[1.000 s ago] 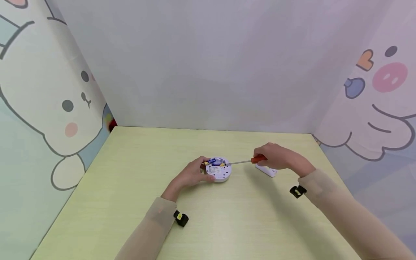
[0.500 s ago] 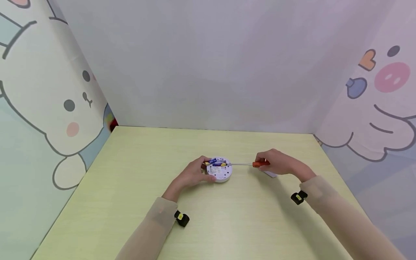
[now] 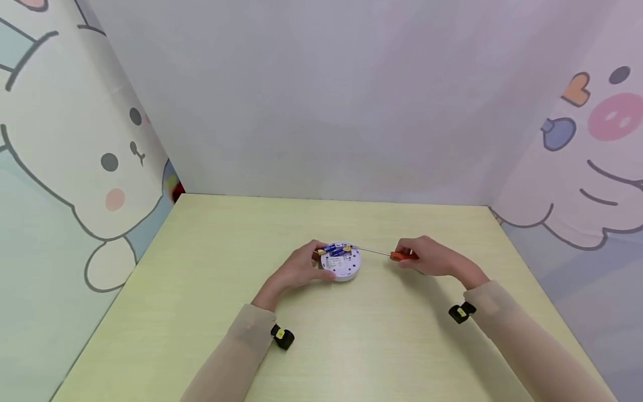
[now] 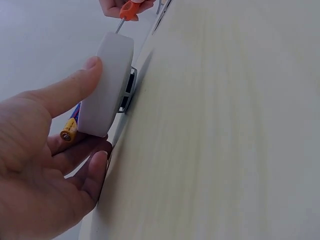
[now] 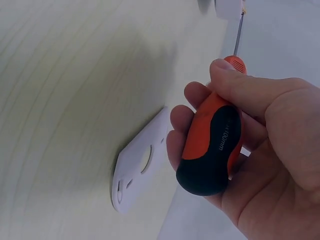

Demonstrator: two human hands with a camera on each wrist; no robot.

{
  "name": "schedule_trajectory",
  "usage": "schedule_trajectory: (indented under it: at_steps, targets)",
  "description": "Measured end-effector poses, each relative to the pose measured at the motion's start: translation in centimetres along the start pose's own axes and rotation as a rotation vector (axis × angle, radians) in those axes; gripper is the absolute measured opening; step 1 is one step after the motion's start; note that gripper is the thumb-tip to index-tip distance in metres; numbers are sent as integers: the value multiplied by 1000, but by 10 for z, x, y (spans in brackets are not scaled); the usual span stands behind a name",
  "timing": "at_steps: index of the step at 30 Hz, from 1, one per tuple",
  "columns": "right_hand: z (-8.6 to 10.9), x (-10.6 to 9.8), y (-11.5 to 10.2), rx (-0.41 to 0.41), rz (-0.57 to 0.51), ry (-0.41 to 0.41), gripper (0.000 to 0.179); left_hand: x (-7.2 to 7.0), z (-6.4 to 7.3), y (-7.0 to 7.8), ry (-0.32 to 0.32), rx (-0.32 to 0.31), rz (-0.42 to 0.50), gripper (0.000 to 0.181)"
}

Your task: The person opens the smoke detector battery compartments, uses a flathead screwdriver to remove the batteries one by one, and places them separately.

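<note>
My left hand point(image 3: 300, 268) grips a round white device point(image 3: 343, 271) by its left side, thumb along the near rim and fingers behind. Blue-and-yellow batteries point(image 3: 340, 251) lie at its upper face; one point(image 4: 71, 126) sticks out beside my fingers in the left wrist view. My right hand point(image 3: 431, 257) holds a screwdriver point(image 5: 210, 145) by its orange-and-black handle. Its thin shaft point(image 3: 373, 250) reaches left, the tip at the yellow end of the right-hand battery. Whether that tip touches the battery is too small to tell.
On the pale wooden table point(image 3: 241, 234), a flat white plate with cutouts point(image 5: 142, 162) lies below my right hand, mostly hidden in the head view. A plain wall point(image 3: 326, 111) stands behind, with cartoon-printed sheets point(image 3: 75, 139) at the sides.
The right-hand battery now sits tilted, its yellow end raised. The screwdriver's tip has gone up with it, while my right hand has come slightly lower. My left hand keeps its grip.
</note>
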State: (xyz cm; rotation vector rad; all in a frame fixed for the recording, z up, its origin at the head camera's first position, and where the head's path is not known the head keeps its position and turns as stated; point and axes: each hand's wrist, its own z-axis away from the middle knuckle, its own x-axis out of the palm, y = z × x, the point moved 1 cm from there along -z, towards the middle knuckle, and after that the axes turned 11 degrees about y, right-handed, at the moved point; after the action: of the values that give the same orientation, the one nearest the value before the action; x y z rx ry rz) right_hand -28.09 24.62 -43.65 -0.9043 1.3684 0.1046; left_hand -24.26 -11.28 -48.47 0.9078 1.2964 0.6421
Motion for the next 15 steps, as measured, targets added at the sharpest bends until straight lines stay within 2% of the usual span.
schedule_trajectory:
  at_steps: [9,15]
  targets:
    - [8,-7,-5,7,27,3,12,1,-2,2,1,7,1,80]
    - [14,-11,-5,4,1,5,12,3,0,2,6,0,5,80]
